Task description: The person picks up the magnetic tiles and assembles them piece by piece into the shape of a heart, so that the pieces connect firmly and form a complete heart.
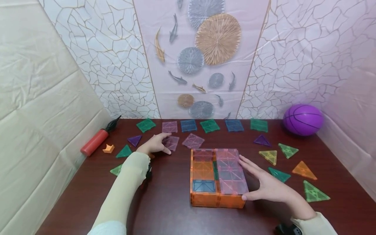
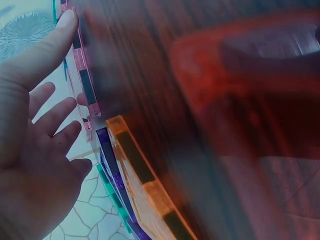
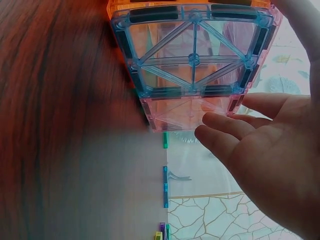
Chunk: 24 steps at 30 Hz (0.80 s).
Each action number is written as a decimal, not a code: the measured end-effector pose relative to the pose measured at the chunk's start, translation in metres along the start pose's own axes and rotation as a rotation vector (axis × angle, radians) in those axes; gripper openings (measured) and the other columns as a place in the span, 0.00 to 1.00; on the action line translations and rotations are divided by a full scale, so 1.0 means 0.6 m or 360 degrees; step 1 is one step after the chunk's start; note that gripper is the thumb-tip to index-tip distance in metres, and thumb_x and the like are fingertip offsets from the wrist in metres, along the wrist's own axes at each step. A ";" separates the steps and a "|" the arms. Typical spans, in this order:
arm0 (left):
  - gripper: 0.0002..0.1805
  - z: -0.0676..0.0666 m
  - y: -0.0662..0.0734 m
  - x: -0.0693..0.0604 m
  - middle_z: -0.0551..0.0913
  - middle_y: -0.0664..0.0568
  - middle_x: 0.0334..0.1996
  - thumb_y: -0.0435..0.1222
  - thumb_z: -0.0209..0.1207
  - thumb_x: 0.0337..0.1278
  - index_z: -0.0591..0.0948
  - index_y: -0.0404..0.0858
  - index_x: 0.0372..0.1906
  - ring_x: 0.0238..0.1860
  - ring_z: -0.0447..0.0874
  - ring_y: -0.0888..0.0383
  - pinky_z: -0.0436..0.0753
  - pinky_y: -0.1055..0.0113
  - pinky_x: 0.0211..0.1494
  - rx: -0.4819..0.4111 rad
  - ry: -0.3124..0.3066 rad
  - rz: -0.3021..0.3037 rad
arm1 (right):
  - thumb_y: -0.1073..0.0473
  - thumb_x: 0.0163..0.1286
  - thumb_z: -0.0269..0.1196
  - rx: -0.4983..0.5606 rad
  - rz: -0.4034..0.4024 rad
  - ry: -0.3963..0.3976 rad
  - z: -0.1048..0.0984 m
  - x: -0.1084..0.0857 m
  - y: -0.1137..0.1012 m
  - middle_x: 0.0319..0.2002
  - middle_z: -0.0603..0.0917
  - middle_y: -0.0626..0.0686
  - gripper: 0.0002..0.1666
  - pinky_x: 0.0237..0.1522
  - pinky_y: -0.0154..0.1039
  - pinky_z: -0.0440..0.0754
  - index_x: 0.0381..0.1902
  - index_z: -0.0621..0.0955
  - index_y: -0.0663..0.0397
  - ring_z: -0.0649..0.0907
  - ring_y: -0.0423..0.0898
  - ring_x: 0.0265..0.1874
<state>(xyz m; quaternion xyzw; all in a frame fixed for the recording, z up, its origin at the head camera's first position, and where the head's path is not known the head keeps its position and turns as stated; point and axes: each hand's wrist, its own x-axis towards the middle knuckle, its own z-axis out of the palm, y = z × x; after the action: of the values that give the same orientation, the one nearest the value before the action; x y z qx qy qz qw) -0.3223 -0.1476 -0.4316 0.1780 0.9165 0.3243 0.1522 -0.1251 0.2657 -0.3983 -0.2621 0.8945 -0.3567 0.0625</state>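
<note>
A box of see-through magnetic tiles point(image 1: 217, 200) sits on the table, with orange front walls. Pink tiles point(image 1: 230, 171) cover its right half; on the left, an orange tile point(image 1: 203, 170) and a dark blue tile point(image 1: 204, 186) show inside. My right hand point(image 1: 268, 186) rests along the box's right side, thumb at the front corner, fingers extended farther back. The right wrist view shows a blue tile point(image 3: 193, 60) in that side wall. Over at the back left, my left hand point(image 1: 155, 143) reaches over a pink square tile point(image 1: 171, 143), its fingers spread; contact is unclear.
Square tiles line the back edge, including a blue tile point(image 1: 188, 125) and a green tile point(image 1: 210, 125). Another pink tile point(image 1: 193, 141) lies nearby. Triangles, such as an orange one point(image 1: 304, 170), lie on both sides. A purple ball point(image 1: 303, 119) and a red pump point(image 1: 94, 142) occupy the far corners.
</note>
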 end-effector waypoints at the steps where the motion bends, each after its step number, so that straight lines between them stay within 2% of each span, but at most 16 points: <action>1: 0.48 -0.001 0.001 0.000 0.60 0.42 0.72 0.37 0.73 0.45 0.62 0.38 0.73 0.74 0.52 0.43 0.43 0.43 0.74 0.0022 -0.0003 0.0003 | 0.48 0.53 0.74 0.0006 0.0005 0.0005 0.000 0.000 0.000 0.76 0.50 0.60 0.59 0.59 0.35 0.72 0.76 0.55 0.50 0.58 0.48 0.71; 3: 0.47 0.000 0.001 0.003 0.61 0.41 0.71 0.38 0.72 0.45 0.62 0.37 0.72 0.73 0.52 0.42 0.37 0.41 0.73 0.0093 -0.0005 0.0023 | 0.48 0.53 0.74 0.0013 0.0010 0.0010 0.001 0.000 0.001 0.76 0.50 0.60 0.59 0.59 0.35 0.72 0.76 0.55 0.50 0.58 0.48 0.71; 8: 0.47 0.003 0.004 0.005 0.64 0.39 0.68 0.39 0.74 0.43 0.64 0.36 0.71 0.71 0.57 0.41 0.39 0.40 0.73 0.0235 -0.0006 0.0049 | 0.49 0.53 0.74 -0.0001 -0.0004 0.0006 0.001 -0.002 0.002 0.76 0.50 0.61 0.60 0.59 0.36 0.73 0.76 0.54 0.49 0.57 0.48 0.71; 12: 0.48 0.003 0.009 0.002 0.66 0.38 0.66 0.41 0.74 0.42 0.65 0.36 0.71 0.70 0.59 0.41 0.38 0.41 0.73 0.0273 -0.0013 0.0043 | 0.49 0.54 0.74 0.0004 -0.0006 -0.0004 0.002 -0.003 0.001 0.76 0.49 0.61 0.60 0.59 0.37 0.73 0.77 0.53 0.48 0.57 0.45 0.71; 18: 0.48 0.002 0.008 0.001 0.69 0.38 0.61 0.45 0.74 0.42 0.67 0.33 0.69 0.66 0.64 0.42 0.40 0.41 0.73 0.0365 -0.0003 0.0059 | 0.49 0.54 0.74 -0.0001 0.0000 -0.0006 0.001 -0.001 0.000 0.76 0.49 0.59 0.60 0.59 0.38 0.73 0.76 0.54 0.49 0.58 0.50 0.71; 21: 0.48 0.001 0.006 0.001 0.70 0.39 0.58 0.47 0.75 0.40 0.69 0.32 0.67 0.63 0.66 0.43 0.40 0.41 0.73 0.0406 0.0012 0.0071 | 0.49 0.54 0.74 0.0011 0.0000 -0.0003 0.001 0.000 0.001 0.76 0.49 0.59 0.59 0.59 0.37 0.73 0.76 0.54 0.50 0.58 0.47 0.71; 24: 0.47 0.000 0.004 0.002 0.71 0.41 0.54 0.48 0.75 0.39 0.71 0.32 0.66 0.60 0.69 0.45 0.40 0.40 0.73 0.0439 0.0038 0.0088 | 0.49 0.53 0.74 0.0010 -0.0002 0.0001 0.001 0.001 0.002 0.76 0.49 0.60 0.60 0.59 0.37 0.73 0.76 0.54 0.51 0.59 0.49 0.71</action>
<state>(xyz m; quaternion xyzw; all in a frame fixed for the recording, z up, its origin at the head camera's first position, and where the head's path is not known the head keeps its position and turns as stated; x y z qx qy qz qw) -0.3230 -0.1454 -0.4302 0.2185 0.9489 0.2013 0.1063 -0.1257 0.2659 -0.3995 -0.2623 0.8933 -0.3597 0.0627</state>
